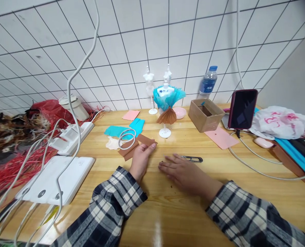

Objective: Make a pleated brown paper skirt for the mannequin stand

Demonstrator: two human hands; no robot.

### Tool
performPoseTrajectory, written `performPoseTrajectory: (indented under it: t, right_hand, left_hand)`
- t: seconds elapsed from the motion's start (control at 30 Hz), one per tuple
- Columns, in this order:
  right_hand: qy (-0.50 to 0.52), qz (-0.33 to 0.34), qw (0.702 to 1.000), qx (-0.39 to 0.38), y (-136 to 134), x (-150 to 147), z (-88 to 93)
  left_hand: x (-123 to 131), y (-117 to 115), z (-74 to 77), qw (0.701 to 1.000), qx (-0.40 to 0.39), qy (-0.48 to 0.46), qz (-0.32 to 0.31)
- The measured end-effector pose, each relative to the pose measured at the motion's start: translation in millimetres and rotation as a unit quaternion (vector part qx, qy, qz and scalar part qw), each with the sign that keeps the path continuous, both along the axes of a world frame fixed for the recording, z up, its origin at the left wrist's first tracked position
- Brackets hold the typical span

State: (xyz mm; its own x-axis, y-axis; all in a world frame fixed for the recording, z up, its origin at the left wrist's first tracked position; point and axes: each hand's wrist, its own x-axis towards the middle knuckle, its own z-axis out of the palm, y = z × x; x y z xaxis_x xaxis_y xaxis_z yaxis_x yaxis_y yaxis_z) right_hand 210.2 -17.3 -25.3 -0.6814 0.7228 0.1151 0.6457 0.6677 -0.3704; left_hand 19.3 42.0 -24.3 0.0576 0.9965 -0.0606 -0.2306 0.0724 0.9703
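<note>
My left hand [141, 161] pinches a small piece of brown crepe paper [145, 139] between thumb and fingers. Beside it two pale rings [127, 139] rest on another brown paper strip [128, 153] and turquoise paper [116, 130]. My right hand [180, 171] lies flat on the wooden table, fingers stretched out, with black thread snips [195, 159] just past its fingertips. Behind both hands stands a miniature dress form [165, 133] on a white base, dressed in a ruffled turquoise paper piece [168, 97] and a brown pleated paper piece [168, 116].
Two bare white dress forms [149, 82], a pink dish [180, 112], a cardboard box [206, 115] and a water bottle [209, 82] stand toward the tiled wall. A propped phone [243, 109] with its cable is at right. A white power unit [59, 176] and loose cables occupy the left.
</note>
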Motion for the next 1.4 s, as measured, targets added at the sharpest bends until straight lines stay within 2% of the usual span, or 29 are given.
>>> performPoseTrajectory:
  t: [0.07,0.13,0.2,0.27,0.33,0.4,0.53,0.63,0.73,0.9,1.0,1.1,1.17,1.23,1.27,1.33,1.4]
  right_hand:
    - [-0.022,-0.104,0.993,0.048,8.9,12.7,-1.3]
    - [-0.033,-0.253,0.961,0.104,15.8,25.3,0.2]
    - [-0.004,-0.339,0.930,0.144,17.3,31.2,4.7]
    - [0.069,-0.323,0.933,0.141,12.4,26.4,10.6]
    - [0.155,-0.262,0.947,0.101,3.8,13.4,15.2]
    - [0.219,-0.234,0.946,0.050,-3.5,-0.5,16.7]
    - [0.300,-0.284,0.907,-0.080,-3.5,-9.7,11.7]
    - [0.341,-0.313,0.872,-0.159,3.9,-3.0,6.7]
    - [0.370,-0.331,0.851,-0.172,7.9,2.3,4.6]
    - [0.383,-0.294,0.850,-0.208,5.6,2.8,6.6]
    - [0.404,-0.289,0.838,-0.224,7.4,6.2,7.2]
    - [0.444,-0.297,0.810,-0.241,11.6,11.4,6.2]
    - [0.423,-0.333,0.813,-0.221,12.7,12.7,6.0]
    - [0.389,-0.370,0.823,-0.184,11.3,11.2,7.0]
    - [0.377,-0.384,0.826,-0.166,9.8,9.6,8.0]
    - [0.370,-0.392,0.828,-0.156,6.2,5.5,10.4]
    - [0.385,-0.359,0.833,-0.168,2.9,1.8,12.5]
  left_hand:
    - [1.1,-1.1,0.7,1.000,-0.003,0.016,-0.007]
    - [1.2,-1.6,2.1,0.998,0.003,0.052,-0.024]
    - [1.5,-2.4,3.9,0.992,0.038,0.113,-0.048]
    - [3.5,-4.8,6.3,0.972,0.103,0.196,-0.074]
    - [7.4,-9.5,9.0,0.942,0.161,0.276,-0.104]
    - [12.4,-15.0,10.6,0.911,0.203,0.331,-0.141]
    - [18.9,-20.9,7.8,0.867,0.270,0.372,-0.191]
    - [17.7,-18.6,4.0,0.856,0.278,0.383,-0.209]
    - [15.0,-16.1,4.0,0.856,0.277,0.378,-0.218]
    - [15.2,-17.4,7.1,0.866,0.276,0.336,-0.247]
    - [14.7,-14.1,3.3,0.885,0.255,0.318,-0.223]
    - [10.8,-9.3,0.3,0.907,0.227,0.325,-0.140]
    - [7.8,-10.3,3.7,0.907,0.232,0.345,-0.063]
    - [6.7,-16.4,11.2,0.891,0.267,0.367,-0.011]
    - [7.3,-20.8,15.4,0.879,0.291,0.378,-0.002]
    - [10.8,-29.5,21.3,0.853,0.329,0.403,-0.032]
    - [15.8,-34.4,21.8,0.840,0.330,0.424,-0.079]
